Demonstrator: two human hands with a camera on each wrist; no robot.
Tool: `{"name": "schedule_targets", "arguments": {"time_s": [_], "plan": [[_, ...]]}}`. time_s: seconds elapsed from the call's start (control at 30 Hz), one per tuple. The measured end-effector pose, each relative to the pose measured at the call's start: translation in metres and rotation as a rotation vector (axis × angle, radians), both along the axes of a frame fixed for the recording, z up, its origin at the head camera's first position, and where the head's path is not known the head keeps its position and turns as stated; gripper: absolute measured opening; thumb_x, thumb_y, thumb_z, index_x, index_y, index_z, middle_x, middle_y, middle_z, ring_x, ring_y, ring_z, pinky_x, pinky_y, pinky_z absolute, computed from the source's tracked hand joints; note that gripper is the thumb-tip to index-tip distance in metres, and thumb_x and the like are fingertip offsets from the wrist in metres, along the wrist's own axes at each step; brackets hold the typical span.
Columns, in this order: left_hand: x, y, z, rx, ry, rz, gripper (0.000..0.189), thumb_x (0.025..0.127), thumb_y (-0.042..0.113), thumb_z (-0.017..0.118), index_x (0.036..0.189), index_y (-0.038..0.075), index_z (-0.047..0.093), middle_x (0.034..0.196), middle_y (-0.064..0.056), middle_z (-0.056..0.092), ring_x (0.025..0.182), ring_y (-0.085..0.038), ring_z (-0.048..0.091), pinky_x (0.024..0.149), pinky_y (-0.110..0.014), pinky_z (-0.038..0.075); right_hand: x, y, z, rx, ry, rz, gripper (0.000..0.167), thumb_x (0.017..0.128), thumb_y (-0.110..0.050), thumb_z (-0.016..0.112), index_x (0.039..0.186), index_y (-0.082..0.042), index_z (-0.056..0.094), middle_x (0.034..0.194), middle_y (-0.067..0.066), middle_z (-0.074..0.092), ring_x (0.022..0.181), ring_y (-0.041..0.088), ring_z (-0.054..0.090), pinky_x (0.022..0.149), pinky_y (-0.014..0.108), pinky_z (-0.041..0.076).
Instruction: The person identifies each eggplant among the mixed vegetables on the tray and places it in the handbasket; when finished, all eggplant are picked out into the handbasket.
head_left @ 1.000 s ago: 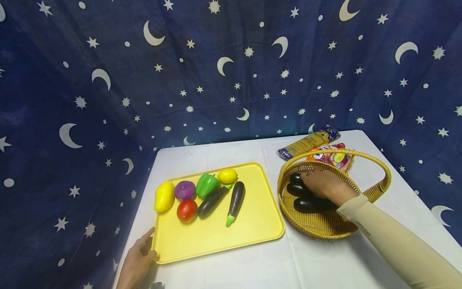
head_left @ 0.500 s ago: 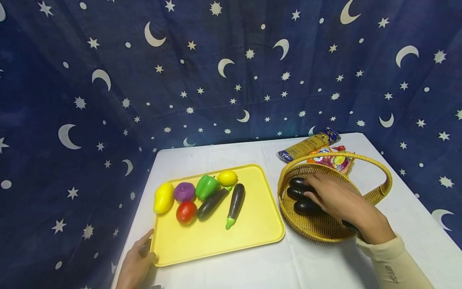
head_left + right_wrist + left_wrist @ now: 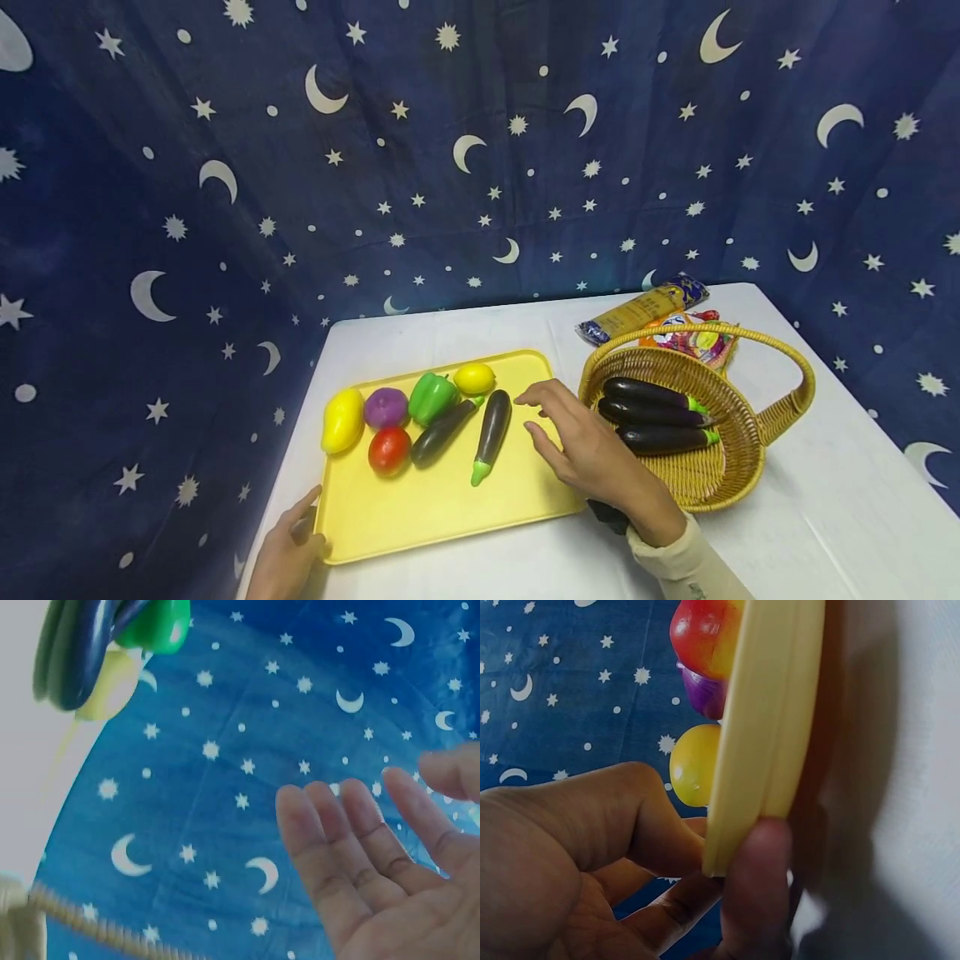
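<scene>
My left hand (image 3: 283,546) grips the near left corner of the yellow tray (image 3: 420,512); the left wrist view has a finger and thumb on either side of the rim (image 3: 769,750). Over the tray's right side hovers my right hand (image 3: 588,442), holding nothing, its fingers spread and slightly bent. Just left of its fingertips lies an eggplant (image 3: 492,433), green end toward me. A second eggplant (image 3: 444,433) slants beside it. Three more eggplants (image 3: 667,440) lie side by side inside the wicker basket (image 3: 686,483), right of that hand.
Also on the tray are a mango (image 3: 342,421), a purple round vegetable (image 3: 386,407), a tomato (image 3: 389,451), a green bell pepper (image 3: 432,398) and a lemon (image 3: 474,378). Behind the basket lie a long yellow-and-blue packet (image 3: 641,310) and a colourful bag (image 3: 697,340). The basket handle (image 3: 697,331) arches up.
My right hand has come out of the basket and moved left over the tray, leaving the three eggplants inside in full view. My left hand has stayed at the tray corner.
</scene>
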State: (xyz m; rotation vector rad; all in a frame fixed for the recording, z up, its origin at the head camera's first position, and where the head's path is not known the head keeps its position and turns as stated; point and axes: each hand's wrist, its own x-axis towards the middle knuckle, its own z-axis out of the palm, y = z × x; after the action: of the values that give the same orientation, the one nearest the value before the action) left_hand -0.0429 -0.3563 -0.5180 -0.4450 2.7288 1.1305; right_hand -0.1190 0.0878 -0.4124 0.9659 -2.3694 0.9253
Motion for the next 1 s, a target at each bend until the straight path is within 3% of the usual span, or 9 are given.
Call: {"name": "schedule_targets", "arguments": {"time_s": [0.2,0.37,0.53,0.63,0.77,1.0], "plan": [[0.002,-0.004,-0.001,-0.022,-0.013,-0.014,0.085,0.082,0.007,0.069,0.162,0.006,0.042,0.153,-0.036,0.051,0.142,-0.05,0.048,0.121,-0.072,0.033,-0.023,-0.045,-0.019,-0.136,-0.147,0.034,0.032,0.103,-0.005,0.061,0.134,-0.009,0.059,0.138,0.007,0.058,0.121,0.019,0.064,0.1,0.039,0.058],[0.002,-0.006,0.0,-0.025,0.005,-0.024,0.086,0.081,0.006,0.07,0.161,0.005,0.043,0.15,-0.037,0.054,0.14,-0.05,0.05,0.12,-0.072,0.033,-0.048,-0.077,-0.036,-0.149,-0.308,-0.059,0.032,0.106,-0.006,0.052,0.137,-0.011,0.058,0.142,0.008,0.055,0.115,0.021,0.06,0.093,0.039,0.057],[0.001,-0.006,-0.002,0.005,0.023,-0.012,0.085,0.08,0.003,0.07,0.161,0.004,0.043,0.146,-0.034,0.058,0.139,-0.048,0.051,0.12,-0.069,0.034,-0.075,-0.089,-0.049,-0.163,-0.427,-0.137,0.036,0.106,-0.001,0.043,0.138,-0.01,0.058,0.138,0.012,0.058,0.124,0.028,0.06,0.096,0.042,0.055],[0.0,-0.004,-0.005,-0.025,0.046,-0.015,0.084,0.08,0.002,0.072,0.16,0.005,0.046,0.141,-0.03,0.064,0.136,-0.044,0.057,0.117,-0.058,0.042,-0.083,-0.089,-0.058,-0.181,-0.494,-0.148,0.04,0.102,0.005,0.042,0.135,-0.011,0.058,0.136,0.012,0.059,0.129,0.031,0.06,0.099,0.044,0.055],[-0.001,-0.001,-0.007,-0.059,0.082,-0.027,0.081,0.081,0.0,0.072,0.158,0.005,0.049,0.134,-0.024,0.069,0.133,-0.042,0.062,0.109,-0.043,0.05,-0.087,-0.085,-0.065,-0.108,-0.535,-0.157,0.047,0.094,0.015,0.044,0.128,-0.011,0.061,0.135,0.011,0.06,0.125,0.03,0.06,0.099,0.044,0.053],[-0.003,0.0,-0.004,-0.085,0.084,-0.039,0.08,0.081,0.0,0.073,0.158,0.004,0.05,0.133,-0.025,0.069,0.132,-0.039,0.062,0.113,-0.052,0.046,-0.088,-0.077,-0.081,0.092,-0.536,-0.099,0.047,0.088,0.019,0.054,0.123,-0.009,0.067,0.126,0.011,0.065,0.109,0.027,0.06,0.102,0.049,0.049]]}}
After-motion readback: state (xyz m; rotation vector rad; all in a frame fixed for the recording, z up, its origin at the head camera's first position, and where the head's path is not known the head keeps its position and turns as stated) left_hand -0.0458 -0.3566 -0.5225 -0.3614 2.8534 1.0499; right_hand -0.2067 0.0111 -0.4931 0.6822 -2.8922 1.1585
